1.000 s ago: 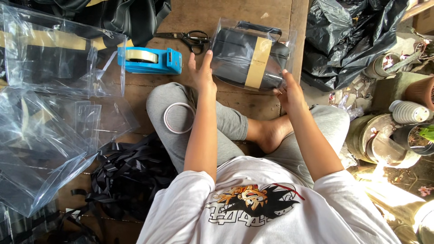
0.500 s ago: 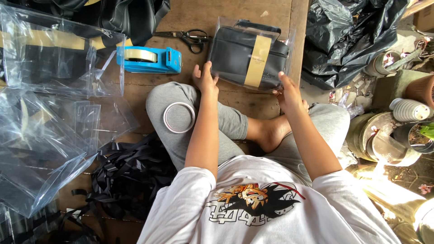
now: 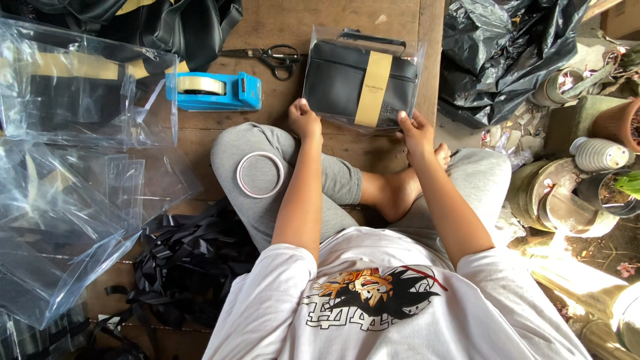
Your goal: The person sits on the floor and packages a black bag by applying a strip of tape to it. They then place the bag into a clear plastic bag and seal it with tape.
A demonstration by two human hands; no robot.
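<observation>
- L hand (image 3: 305, 120) + R hand (image 3: 415, 130): fingers grasp near corners of bagged pouch (image 3: 363, 79).
- Pouch in clear sleeve; near edge looks unsealed.
- Tape gun (image 3: 212, 91) left, untouched.

A makeshift home packing spot on a bare wooden floor (image 3: 280, 140): a person sits cross-legged among stacks of clear plastic bags (image 3: 73, 193) at left, a blue tape dispenser (image 3: 213, 92) and scissors (image 3: 270, 59) farther off, loose black straps (image 3: 180, 267) nearby, and black rubbish bags (image 3: 507, 53) beside potted plants (image 3: 613, 127) at right.
</observation>
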